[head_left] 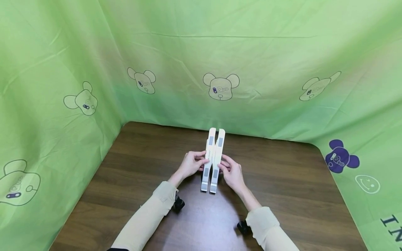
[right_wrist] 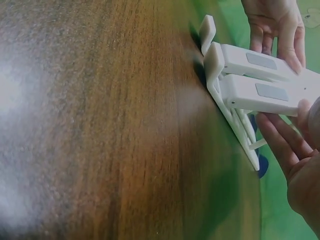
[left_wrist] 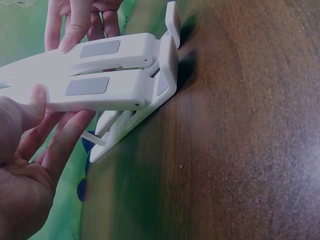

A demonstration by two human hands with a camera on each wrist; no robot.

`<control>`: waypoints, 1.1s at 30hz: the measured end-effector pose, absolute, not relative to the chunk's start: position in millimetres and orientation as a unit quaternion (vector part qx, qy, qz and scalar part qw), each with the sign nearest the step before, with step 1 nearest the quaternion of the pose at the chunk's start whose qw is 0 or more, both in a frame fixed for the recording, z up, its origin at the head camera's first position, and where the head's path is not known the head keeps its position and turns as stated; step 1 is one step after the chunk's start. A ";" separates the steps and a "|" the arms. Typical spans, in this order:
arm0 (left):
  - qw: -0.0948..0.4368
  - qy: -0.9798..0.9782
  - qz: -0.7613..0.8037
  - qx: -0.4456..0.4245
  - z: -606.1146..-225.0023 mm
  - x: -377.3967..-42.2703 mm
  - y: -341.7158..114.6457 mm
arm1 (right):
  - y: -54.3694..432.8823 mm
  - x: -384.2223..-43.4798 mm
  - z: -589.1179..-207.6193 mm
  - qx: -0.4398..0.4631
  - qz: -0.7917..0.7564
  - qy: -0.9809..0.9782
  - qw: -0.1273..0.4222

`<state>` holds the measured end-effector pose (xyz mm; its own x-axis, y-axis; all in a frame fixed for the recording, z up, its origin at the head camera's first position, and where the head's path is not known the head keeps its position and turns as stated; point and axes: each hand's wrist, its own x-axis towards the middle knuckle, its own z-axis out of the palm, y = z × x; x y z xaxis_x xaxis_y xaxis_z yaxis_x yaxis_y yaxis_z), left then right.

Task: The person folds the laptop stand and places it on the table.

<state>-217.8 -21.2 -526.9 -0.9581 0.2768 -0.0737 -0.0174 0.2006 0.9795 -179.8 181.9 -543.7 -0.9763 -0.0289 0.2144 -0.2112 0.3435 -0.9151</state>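
Note:
A white folding laptop stand (head_left: pixel 217 157) with grey pads on its two long arms is held near the middle of the wooden table. Its arms lie close side by side, with a narrow gap between them. My left hand (head_left: pixel 190 164) pinches the left arm, thumb on top and fingers beneath. On the other side, my right hand (head_left: pixel 233 174) grips the right arm in the same way. Both wrist views show the lower struts unfolded at an angle below the arms (left_wrist: pixel 107 90), with upturned lips (right_wrist: pixel 214 62) at the near end.
Brown wooden table (head_left: pixel 132 188) surrounds the stand. Behind the table's far edge and along its sides hangs a green curtain (head_left: pixel 176 52) printed with bear faces. Dark wrist cameras (head_left: pixel 179 204) sit under both sleeves.

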 end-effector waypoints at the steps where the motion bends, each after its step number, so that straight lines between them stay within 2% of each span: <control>1: 0.117 0.766 0.627 0.085 -526.9 -217.8 -21.1 | 181.6 -180.2 -543.6 0.074 0.567 -0.816 0.080; 33: 0.104 0.778 0.613 0.094 -529.5 -217.7 -19.7 | 175.4 -185.1 -546.9 0.090 0.575 -0.810 0.068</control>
